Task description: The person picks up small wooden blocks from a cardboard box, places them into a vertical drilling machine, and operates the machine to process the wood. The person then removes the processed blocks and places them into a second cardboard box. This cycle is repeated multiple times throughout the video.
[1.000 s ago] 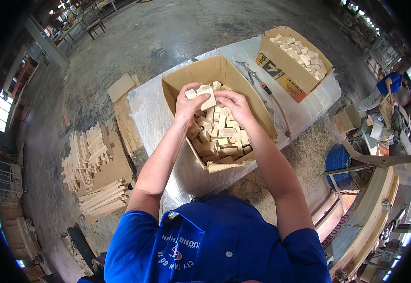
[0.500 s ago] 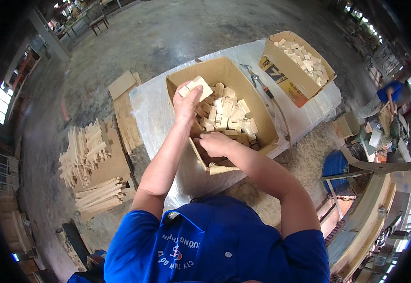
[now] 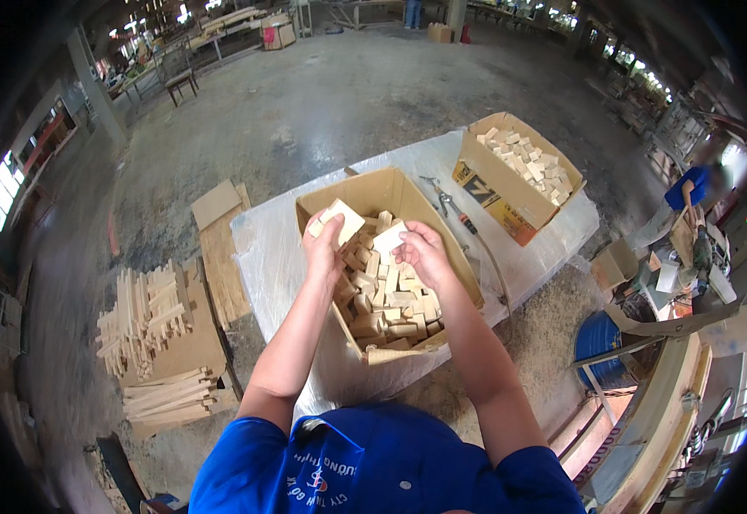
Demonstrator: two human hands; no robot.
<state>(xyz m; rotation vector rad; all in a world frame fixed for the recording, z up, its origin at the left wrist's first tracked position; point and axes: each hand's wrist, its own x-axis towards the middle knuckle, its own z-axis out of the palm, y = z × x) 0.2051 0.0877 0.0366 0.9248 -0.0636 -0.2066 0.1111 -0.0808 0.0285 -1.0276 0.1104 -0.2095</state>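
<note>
Pale wooden blocks point(image 3: 395, 300) lie heaped in an open cardboard box point(image 3: 468, 287) in front of me. Over the box's left side, my left hand point(image 3: 320, 244) is closed on flat wooden blocks point(image 3: 340, 220); how many it holds I cannot tell. My right hand point(image 3: 423, 254) pinches one pale wooden block point(image 3: 390, 237) above the heap, its flat face turned up. A small gap separates the two hands' blocks.
A second cardboard box point(image 3: 510, 197) of small blocks stands to the far right on the plastic-wrapped table point(image 3: 275, 231), near a hand tool with a hose point(image 3: 455, 210). Wooden sticks point(image 3: 146, 313) lie at left. A blue drum point(image 3: 600, 343) and another person point(image 3: 686, 190) are at right.
My right hand has come up out of the box with a block and now holds it beside the left hand's blocks. My view has tilted up slightly.
</note>
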